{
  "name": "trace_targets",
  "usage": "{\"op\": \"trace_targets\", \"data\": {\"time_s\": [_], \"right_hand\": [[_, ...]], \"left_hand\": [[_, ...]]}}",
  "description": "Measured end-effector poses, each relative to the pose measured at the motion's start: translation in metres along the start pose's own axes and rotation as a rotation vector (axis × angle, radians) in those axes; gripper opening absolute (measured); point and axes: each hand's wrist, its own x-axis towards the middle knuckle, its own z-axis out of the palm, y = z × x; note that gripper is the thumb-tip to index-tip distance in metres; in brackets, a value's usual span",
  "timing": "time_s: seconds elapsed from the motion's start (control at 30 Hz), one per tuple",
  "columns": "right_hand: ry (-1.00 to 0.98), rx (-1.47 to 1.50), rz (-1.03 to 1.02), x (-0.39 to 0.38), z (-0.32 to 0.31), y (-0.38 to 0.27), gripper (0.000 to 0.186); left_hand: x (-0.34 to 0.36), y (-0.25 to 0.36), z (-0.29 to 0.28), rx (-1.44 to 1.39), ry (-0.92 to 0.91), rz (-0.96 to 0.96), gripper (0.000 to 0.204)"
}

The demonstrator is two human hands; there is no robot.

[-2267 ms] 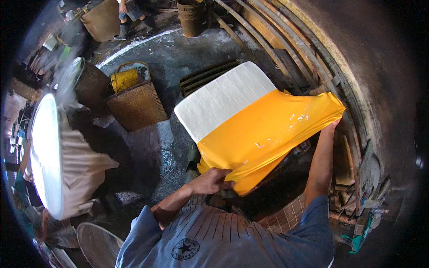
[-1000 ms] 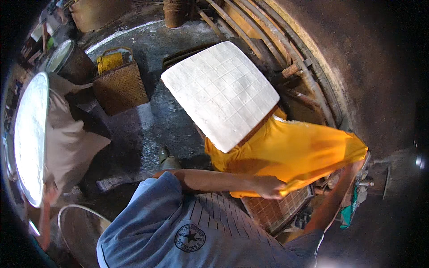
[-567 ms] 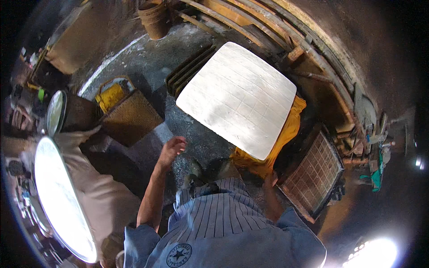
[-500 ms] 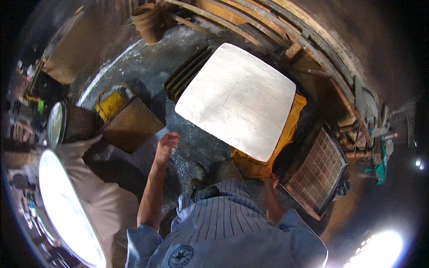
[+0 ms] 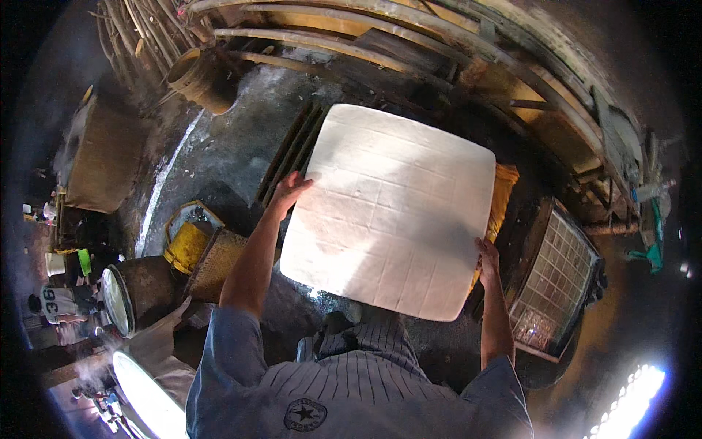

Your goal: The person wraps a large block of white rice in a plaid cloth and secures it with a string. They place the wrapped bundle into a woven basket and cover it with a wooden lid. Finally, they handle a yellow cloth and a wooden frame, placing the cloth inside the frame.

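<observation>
In front of me is a large white square slab [image 5: 387, 212] with rounded corners and faint grid lines pressed into its top. My left hand [image 5: 292, 192] grips its left edge, fingers closed at the rim. On the opposite edge my right hand [image 5: 488, 260] is closed, the fingers partly hidden by the slab. An orange-yellow cloth [image 5: 503, 197] shows from beneath the slab's right side. What supports the slab underneath cannot be seen.
A gridded frame [image 5: 554, 278] lies at the right, dark slatted boards [image 5: 289, 157] behind the slab's left. At the left stand a yellow bucket [image 5: 188, 245], a barrel [image 5: 142, 296] and a woven panel [image 5: 219, 265]. Wooden rails [image 5: 329, 44] run along the back; a person [image 5: 62, 301] is far left.
My left hand has moved from the air onto the slab's left edge. My right hand has shifted from the cloth's near corner to the right edge. The slab appears turned straighter toward me.
</observation>
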Motion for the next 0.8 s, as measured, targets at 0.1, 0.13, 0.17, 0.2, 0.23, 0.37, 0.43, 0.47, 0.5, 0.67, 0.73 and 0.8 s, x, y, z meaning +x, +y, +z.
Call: {"op": "trace_targets", "data": {"time_s": [0.1, 0.13, 0.17, 0.2, 0.23, 0.37, 0.43, 0.47, 0.5, 0.67, 0.73, 0.8], "right_hand": [[0.053, -0.001, -0.153, 0.037, 0.019, 0.001, 0.044], [0.079, -0.075, -0.234, 0.044, 0.023, 0.003, 0.045], [0.113, -0.154, -0.322, 0.051, 0.021, 0.003, 0.046], [0.13, -0.157, -0.233, 0.055, 0.019, 0.003, 0.05], [0.147, -0.159, -0.144, 0.058, 0.016, 0.005, 0.055], [0.216, -0.269, -0.101, 0.078, 0.003, 0.008, 0.066], [0.292, -0.283, -0.135, 0.071, 0.014, 0.001, 0.066], [0.3, -0.244, -0.113, 0.066, 0.036, -0.008, 0.065], [0.314, -0.206, -0.089, 0.061, 0.055, -0.014, 0.063], [0.266, -0.237, -0.159, 0.031, 0.033, -0.019, 0.06], [0.227, -0.234, -0.11, 0.001, 0.058, -0.044, 0.066], [0.163, -0.258, -0.151, -0.015, 0.099, -0.068, 0.069]], "left_hand": [[0.032, 0.0, 0.0, 0.067, -0.12, -0.025, 0.067], [0.04, -0.007, 0.0, 0.106, -0.102, -0.033, 0.069], [0.046, -0.005, 0.005, 0.14, -0.094, -0.033, 0.07], [0.049, -0.005, 0.007, 0.087, -0.118, 0.07, 0.073], [0.048, -0.006, 0.01, 0.146, -0.074, 0.025, 0.073], [0.042, 0.026, 0.023, 0.354, 0.027, 0.084, 0.079], [0.046, 0.027, 0.024, 0.41, 0.016, -0.031, 0.084], [0.055, -0.005, 0.011, 0.383, 0.071, 0.036, 0.084], [0.066, -0.034, -0.003, 0.359, 0.118, 0.106, 0.084], [0.056, 0.016, -0.027, 0.326, -0.183, 0.064, 0.067], [0.041, 0.036, -0.053, 0.37, -0.105, 0.16, 0.067], [0.063, 0.017, -0.096, 0.359, -0.166, 0.186, 0.071]]}}
